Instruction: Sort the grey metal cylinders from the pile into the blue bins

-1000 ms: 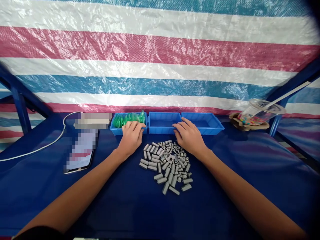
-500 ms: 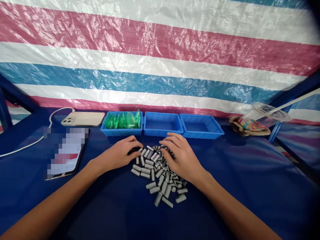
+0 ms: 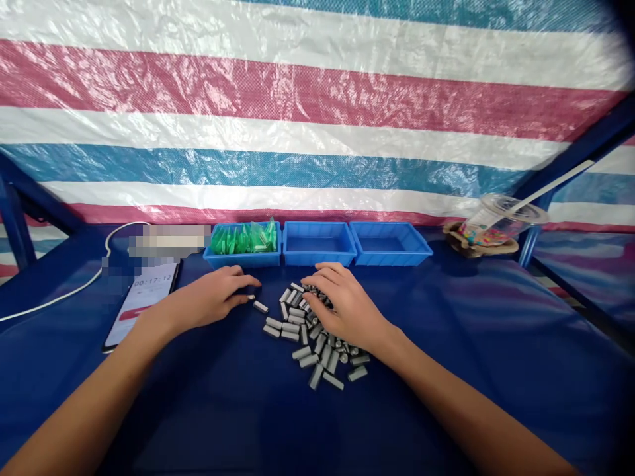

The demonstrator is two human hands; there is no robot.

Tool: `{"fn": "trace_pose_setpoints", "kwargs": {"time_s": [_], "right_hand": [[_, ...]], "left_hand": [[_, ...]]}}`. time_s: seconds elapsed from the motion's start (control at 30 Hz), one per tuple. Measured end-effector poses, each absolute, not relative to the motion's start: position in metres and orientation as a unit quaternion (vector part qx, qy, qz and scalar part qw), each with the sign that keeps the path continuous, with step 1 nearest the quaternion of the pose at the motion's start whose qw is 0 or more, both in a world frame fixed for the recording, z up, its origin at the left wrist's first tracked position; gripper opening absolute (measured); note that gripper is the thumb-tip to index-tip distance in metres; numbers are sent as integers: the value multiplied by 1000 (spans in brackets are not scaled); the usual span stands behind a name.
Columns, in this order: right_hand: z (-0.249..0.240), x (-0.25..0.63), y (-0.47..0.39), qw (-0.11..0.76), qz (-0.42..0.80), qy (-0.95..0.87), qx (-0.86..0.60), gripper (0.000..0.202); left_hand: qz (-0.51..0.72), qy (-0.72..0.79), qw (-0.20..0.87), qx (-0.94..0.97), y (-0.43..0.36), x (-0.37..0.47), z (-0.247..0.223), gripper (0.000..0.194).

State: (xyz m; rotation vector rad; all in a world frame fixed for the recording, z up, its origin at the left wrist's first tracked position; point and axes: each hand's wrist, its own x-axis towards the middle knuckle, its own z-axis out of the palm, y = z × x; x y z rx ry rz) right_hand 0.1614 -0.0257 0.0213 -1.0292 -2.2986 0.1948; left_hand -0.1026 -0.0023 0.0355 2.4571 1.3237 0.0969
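Observation:
A heap of short grey metal rods [image 3: 296, 316], seemingly six-sided, lies in the middle of the blue table. Smaller metal pieces like screws [image 3: 342, 350] are mixed in at its right side. My right hand [image 3: 342, 304] rests over the upper right of the heap, fingers spread and curved, hiding part of it. To the left of the heap is my left hand [image 3: 218, 297], with thumb and index finger apart. One small rod [image 3: 251, 297] is at its thumb tip, and a second loose rod [image 3: 260, 307] lies just beside it.
Behind the heap stand three blue bins: the left bin [image 3: 243, 260] holds green bags [image 3: 243, 239], beside the middle bin [image 3: 317, 254] and right bin [image 3: 391, 256]. A phone [image 3: 149, 291] and a white cable [image 3: 64, 294] lie left. A plastic cup [image 3: 496, 221] stands right.
My left hand has moved left, away from the heap, and two rods now lie apart beside its thumb. My right hand stays over the heap. The camera view has shifted slightly.

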Motion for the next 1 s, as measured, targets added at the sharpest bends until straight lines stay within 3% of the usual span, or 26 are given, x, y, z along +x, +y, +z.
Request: {"fn": "trace_pose_setpoints", "kwargs": {"time_s": [0.17, 0.3, 0.4, 0.5, 0.83, 1.0], "right_hand": [[24, 158, -31, 294, 94, -869, -388, 19], [20, 153, -35, 299, 109, -868, -381, 21], [21, 149, -39, 333, 134, -852, -381, 25], [24, 145, -45, 381, 156, -831, -374, 22], [23, 145, -44, 454, 174, -798, -357, 9], [21, 146, -46, 472, 117, -807, -334, 10]], "left_hand": [[72, 479, 132, 865, -8, -102, 22, 22], [211, 499, 127, 831, -15, -74, 15, 14], [360, 474, 169, 785, -30, -53, 21, 20], [440, 428, 278, 739, -47, -39, 29, 20], [497, 375, 372, 688, -57, -31, 26, 9], [436, 449, 481, 614, -57, -32, 31, 25]]}}
